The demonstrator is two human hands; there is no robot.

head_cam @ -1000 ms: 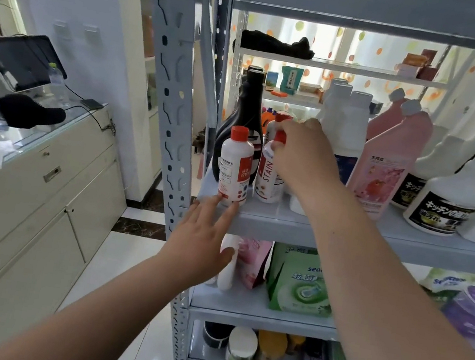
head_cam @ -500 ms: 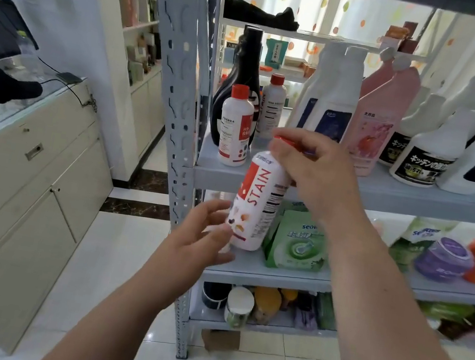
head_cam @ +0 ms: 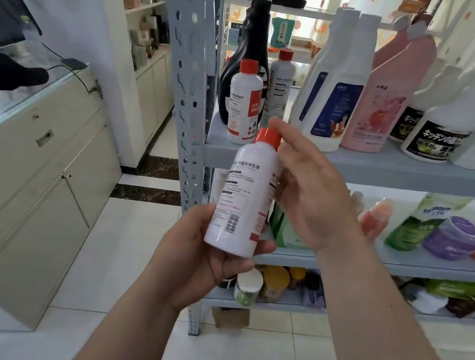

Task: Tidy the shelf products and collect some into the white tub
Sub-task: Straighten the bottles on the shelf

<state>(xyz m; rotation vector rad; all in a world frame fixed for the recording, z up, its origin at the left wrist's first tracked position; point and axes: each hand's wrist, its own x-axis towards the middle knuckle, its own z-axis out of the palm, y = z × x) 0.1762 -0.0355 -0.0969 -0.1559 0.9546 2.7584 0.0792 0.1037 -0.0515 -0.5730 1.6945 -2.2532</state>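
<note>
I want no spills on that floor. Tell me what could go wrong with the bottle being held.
1. The white bottle is tilted over the bare floor tiles. The left hand grips its base, while the right hand seems only to rest by its neck; a slip would likely drop it.
2. The red-capped bottle stands near the front corner of the shelf; a passing arm could knock it off.

Left hand (head_cam: 200, 263) grips bottle (head_cam: 242, 202); right hand (head_cam: 310, 199) perhaps holds it.
</note>
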